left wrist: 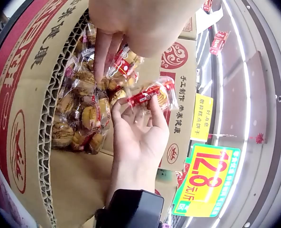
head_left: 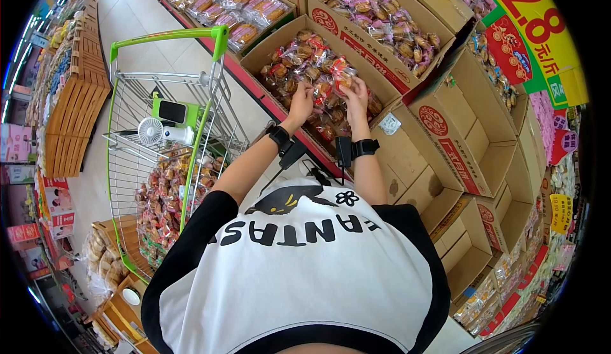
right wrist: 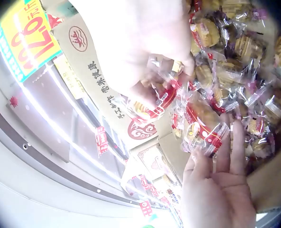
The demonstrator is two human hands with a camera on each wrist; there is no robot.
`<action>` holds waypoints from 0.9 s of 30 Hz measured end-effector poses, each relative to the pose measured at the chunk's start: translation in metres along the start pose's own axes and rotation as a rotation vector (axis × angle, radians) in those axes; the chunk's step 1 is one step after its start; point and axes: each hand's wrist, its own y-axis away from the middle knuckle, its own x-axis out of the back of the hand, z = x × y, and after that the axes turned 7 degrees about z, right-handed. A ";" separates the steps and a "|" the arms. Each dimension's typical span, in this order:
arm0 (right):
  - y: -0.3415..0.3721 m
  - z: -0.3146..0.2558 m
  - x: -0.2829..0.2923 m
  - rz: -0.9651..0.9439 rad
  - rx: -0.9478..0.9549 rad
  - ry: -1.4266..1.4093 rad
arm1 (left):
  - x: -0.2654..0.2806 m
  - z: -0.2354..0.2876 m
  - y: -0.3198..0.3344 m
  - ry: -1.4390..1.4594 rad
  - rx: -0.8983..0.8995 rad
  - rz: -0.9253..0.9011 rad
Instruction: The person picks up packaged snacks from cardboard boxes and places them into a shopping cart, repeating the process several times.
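Observation:
My left hand (head_left: 300, 107) reaches into a cardboard box (head_left: 389, 82) of small pastries (head_left: 298, 60) in clear wrappers. In the right wrist view its thumb and fingers pinch a wrapped pastry (right wrist: 200, 124) with a red label. My right hand (head_left: 358, 101) is beside it, over the same box. It grips another wrapped pastry (left wrist: 152, 96) with a red label, held up above the heap in the left wrist view. The two packets are side by side in the right wrist view.
A green-handled shopping cart (head_left: 219, 39) stands on my left, filled with wrapped goods (head_left: 167, 192) and carrying a small white fan (head_left: 151, 131). More pastry boxes (head_left: 445, 26) lie beyond. Bare-bottomed boxes (head_left: 407, 163) are on the right, under a yellow price sign (head_left: 531, 17).

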 end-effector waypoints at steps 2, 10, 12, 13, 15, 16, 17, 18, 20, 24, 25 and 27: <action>0.006 -0.010 -0.004 -0.035 -0.029 0.021 | 0.000 -0.001 -0.001 -0.018 -0.008 0.004; 0.010 -0.010 -0.008 -0.096 0.030 0.116 | -0.001 0.017 0.012 -0.294 -0.188 0.154; 0.009 -0.010 -0.008 -0.135 0.027 0.175 | -0.001 0.008 0.007 -0.333 -0.235 0.183; 0.008 -0.010 -0.007 -0.174 0.025 0.235 | 0.000 0.002 0.003 -0.372 -0.282 0.211; 0.007 -0.010 -0.006 -0.198 0.005 0.256 | -0.001 -0.007 -0.003 -0.285 -0.296 0.189; 0.007 -0.010 -0.006 -0.222 -0.014 0.277 | -0.001 -0.010 -0.005 -0.199 -0.312 0.165; 0.007 -0.009 -0.006 -0.223 -0.013 0.277 | -0.001 -0.013 -0.006 -0.198 -0.312 0.166; 0.006 -0.008 -0.006 -0.226 0.003 0.289 | -0.002 -0.014 -0.007 -0.166 -0.341 0.134; 0.006 -0.006 -0.005 -0.229 0.019 0.302 | -0.001 -0.016 -0.010 -0.133 -0.368 0.102; -0.002 0.006 0.000 -0.247 0.148 0.439 | 0.000 -0.014 -0.008 -0.044 -0.296 0.024; -0.005 0.010 0.001 -0.251 0.258 0.515 | 0.000 -0.009 -0.004 -0.081 -0.357 0.026; -0.002 0.009 0.000 -0.279 0.214 0.474 | 0.002 -0.002 -0.001 -0.114 -0.347 0.010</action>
